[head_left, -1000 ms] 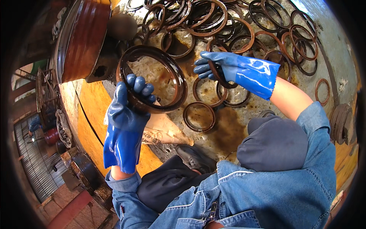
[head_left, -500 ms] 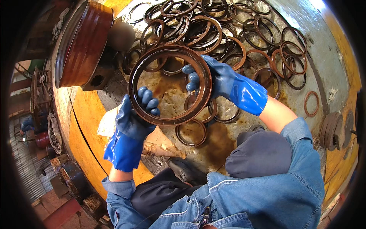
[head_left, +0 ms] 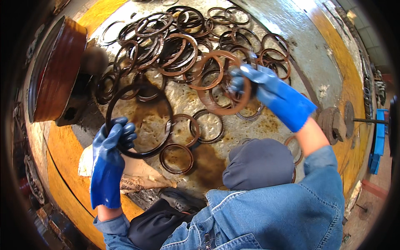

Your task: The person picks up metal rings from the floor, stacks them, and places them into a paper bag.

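My left hand (head_left: 112,141), in a blue rubber glove, is closed on the lower left of a black seal ring (head_left: 170,125). This thin ring is held up above the floor, its face toward me. Farther right, my right hand (head_left: 260,81), gloved the same way, grips the right side of a brown seal ring (head_left: 225,111). Motion blurs the brown ring and these fingers. Below and beyond lies a heap of oily black and brown rings (head_left: 180,54). Nearer on the floor is a separate brown ring (head_left: 176,171).
A large rusty drum-like part (head_left: 56,75) stands at the left, a rounded knob beside it. Torn brown paper (head_left: 141,171) lies near my foot. At right are thick discs (head_left: 331,125) on a rod and a blue holder (head_left: 378,137). Oil stains mark the floor.
Both hands were on what looked like one ring; now they are apart, each with its own ring. My right hand has moved right with the brown one. The view has shifted right.
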Action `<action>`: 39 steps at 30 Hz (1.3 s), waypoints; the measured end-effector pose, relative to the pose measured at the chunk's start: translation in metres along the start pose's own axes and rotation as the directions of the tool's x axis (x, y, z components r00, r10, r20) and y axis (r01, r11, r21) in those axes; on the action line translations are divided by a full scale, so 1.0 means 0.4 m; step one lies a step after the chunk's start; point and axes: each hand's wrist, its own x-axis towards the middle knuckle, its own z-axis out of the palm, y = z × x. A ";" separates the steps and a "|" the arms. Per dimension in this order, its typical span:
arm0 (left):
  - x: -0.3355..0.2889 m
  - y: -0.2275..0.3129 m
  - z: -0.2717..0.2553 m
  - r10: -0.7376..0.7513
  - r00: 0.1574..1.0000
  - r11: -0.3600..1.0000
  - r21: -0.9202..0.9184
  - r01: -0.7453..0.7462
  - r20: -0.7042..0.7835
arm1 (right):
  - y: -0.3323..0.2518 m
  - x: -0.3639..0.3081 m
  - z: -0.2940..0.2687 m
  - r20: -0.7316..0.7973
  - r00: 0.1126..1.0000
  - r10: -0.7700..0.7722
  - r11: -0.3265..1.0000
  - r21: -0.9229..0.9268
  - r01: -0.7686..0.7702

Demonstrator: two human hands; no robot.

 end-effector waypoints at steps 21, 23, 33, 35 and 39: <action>0.068 -0.068 -0.036 -0.247 0.966 0.967 0.042 0.251 -0.073 | 0.337 -0.604 -0.633 -0.827 0.502 0.254 -0.680 -0.522 -0.515; 0.078 -0.073 0.025 -0.321 0.945 0.944 0.063 0.325 -0.060 | 0.267 -0.438 -0.716 -0.828 0.536 -0.165 -0.483 -0.406 -0.776; 0.057 -0.058 0.145 -0.413 0.910 0.903 0.149 0.404 0.035 | 0.047 0.128 -0.616 -0.130 0.929 -0.346 -0.687 -0.640 -0.345; 0.053 -0.053 0.185 -0.416 0.909 0.900 0.159 0.405 0.039 | 0.074 0.190 -0.636 -0.378 0.919 -0.113 -0.728 -0.598 -0.335; 0.092 -0.075 0.221 -0.435 0.895 0.896 0.138 0.421 0.096 | 0.142 0.155 -0.650 -0.460 0.867 -0.190 -0.536 -0.692 -0.484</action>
